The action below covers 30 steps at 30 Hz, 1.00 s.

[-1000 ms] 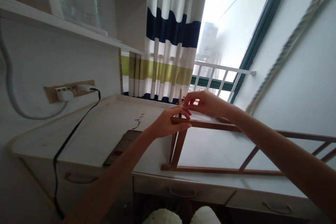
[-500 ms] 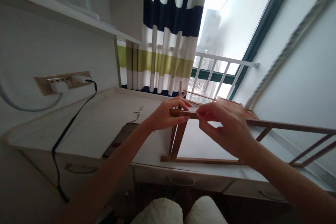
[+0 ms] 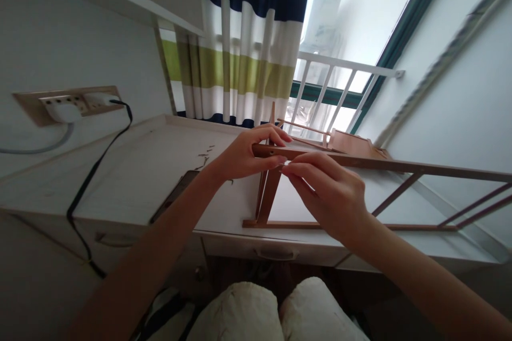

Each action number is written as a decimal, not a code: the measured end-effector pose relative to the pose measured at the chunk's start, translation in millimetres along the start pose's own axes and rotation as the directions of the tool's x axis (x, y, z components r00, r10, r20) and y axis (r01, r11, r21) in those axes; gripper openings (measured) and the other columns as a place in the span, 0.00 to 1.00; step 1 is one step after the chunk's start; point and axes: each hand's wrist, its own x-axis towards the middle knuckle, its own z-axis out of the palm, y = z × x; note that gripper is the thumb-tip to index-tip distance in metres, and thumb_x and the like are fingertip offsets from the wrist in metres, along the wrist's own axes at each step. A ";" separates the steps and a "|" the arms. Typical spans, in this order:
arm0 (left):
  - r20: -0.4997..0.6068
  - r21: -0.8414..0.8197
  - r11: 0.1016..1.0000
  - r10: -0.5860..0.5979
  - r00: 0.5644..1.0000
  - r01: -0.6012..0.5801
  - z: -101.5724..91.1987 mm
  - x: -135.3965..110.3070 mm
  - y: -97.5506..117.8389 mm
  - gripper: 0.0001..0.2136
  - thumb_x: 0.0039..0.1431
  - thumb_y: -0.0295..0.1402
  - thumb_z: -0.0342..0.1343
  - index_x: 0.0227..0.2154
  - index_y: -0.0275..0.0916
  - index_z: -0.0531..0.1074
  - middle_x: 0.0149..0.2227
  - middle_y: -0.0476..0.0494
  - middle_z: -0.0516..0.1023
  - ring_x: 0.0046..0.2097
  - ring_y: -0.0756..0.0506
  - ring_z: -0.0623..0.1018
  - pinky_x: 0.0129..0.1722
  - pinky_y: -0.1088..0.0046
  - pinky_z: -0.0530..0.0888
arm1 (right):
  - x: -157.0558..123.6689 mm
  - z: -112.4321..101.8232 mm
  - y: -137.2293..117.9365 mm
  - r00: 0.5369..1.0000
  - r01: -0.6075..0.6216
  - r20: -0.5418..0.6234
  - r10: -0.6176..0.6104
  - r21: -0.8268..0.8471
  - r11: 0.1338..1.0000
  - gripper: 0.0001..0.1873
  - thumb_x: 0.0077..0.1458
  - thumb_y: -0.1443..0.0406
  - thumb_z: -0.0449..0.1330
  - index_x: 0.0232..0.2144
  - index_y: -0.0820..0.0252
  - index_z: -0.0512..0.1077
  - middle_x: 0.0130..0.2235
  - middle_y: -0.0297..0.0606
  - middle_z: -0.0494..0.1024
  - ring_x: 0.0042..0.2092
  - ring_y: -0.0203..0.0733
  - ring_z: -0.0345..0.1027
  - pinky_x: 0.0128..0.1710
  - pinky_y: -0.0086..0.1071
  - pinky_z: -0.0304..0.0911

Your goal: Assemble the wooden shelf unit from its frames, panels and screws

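L hand [image 3: 238, 155] grips frame [image 3: 400, 165] nr desk edge [image 3: 228, 234].

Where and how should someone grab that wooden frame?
I'd take the wooden frame by its upper rail at the left end, from the left: it's slim and ends there, so a grip can likely close above and below, as the left hand does.

Free gap below upper wooden rail [image 3: 394, 164]

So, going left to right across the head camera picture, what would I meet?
Wall socket, then smartphone, then the left hand, then the right hand.
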 end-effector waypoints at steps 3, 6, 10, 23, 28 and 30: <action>-0.007 -0.028 1.000 -0.014 1.000 0.014 0.2 -0.1 -0.8 0.08 0.49 0.28 0.58 0.33 0.35 0.67 0.42 0.41 0.70 0.44 0.47 0.72 0.43 0.72 0.69 | 1.9 1.9 -1.5 0.999 -0.028 0.016 0.028 -0.012 1.000 0.09 0.56 0.71 0.51 0.33 0.59 0.71 0.36 0.37 0.72 0.36 0.36 0.67 0.36 0.28 0.64; 0.010 -0.044 0.999 -0.023 1.000 0.023 -0.2 0.2 -2.1 0.08 0.49 0.29 0.58 0.33 0.35 0.67 0.43 0.40 0.70 0.44 0.46 0.72 0.42 0.71 0.69 | 2.0 0.3 -2.9 0.996 -0.053 0.064 0.054 -0.021 0.998 0.10 0.58 0.70 0.50 0.36 0.58 0.71 0.38 0.38 0.72 0.37 0.37 0.67 0.38 0.30 0.65; 0.033 -0.058 0.998 -0.003 0.999 0.005 -1.2 1.0 -3.6 0.09 0.48 0.29 0.58 0.33 0.35 0.67 0.43 0.40 0.70 0.45 0.45 0.71 0.43 0.70 0.69 | 2.4 -3.7 -3.0 0.994 -0.020 0.109 0.020 0.000 1.000 0.13 0.58 0.71 0.49 0.39 0.56 0.71 0.40 0.39 0.71 0.40 0.38 0.67 0.39 0.31 0.65; 0.029 -0.026 0.999 0.043 0.999 -0.042 -1.7 1.2 -1.8 0.07 0.49 0.29 0.58 0.31 0.36 0.66 0.40 0.43 0.69 0.43 0.47 0.71 0.43 0.72 0.68 | 22.2 3.0 -3.5 0.989 -0.121 0.092 0.115 0.060 0.991 0.11 0.54 0.71 0.51 0.33 0.56 0.73 0.36 0.34 0.73 0.36 0.37 0.67 0.35 0.29 0.63; 0.027 -0.039 0.999 0.038 0.999 -0.037 -1.7 1.4 -0.8 0.06 0.49 0.30 0.57 0.29 0.36 0.66 0.40 0.42 0.70 0.43 0.47 0.71 0.43 0.72 0.68 | 26.2 4.3 -5.1 0.989 -0.129 0.082 0.127 0.032 0.991 0.10 0.53 0.72 0.52 0.32 0.56 0.73 0.35 0.33 0.73 0.34 0.36 0.66 0.31 0.28 0.60; 0.021 -0.039 0.999 0.034 0.999 -0.033 -1.1 1.3 -0.3 0.06 0.49 0.31 0.57 0.29 0.36 0.66 0.40 0.43 0.70 0.43 0.47 0.71 0.42 0.72 0.68 | 27.0 5.0 -4.6 0.988 -0.134 0.081 0.131 0.031 0.990 0.09 0.53 0.72 0.53 0.32 0.57 0.72 0.35 0.33 0.73 0.34 0.35 0.66 0.30 0.28 0.59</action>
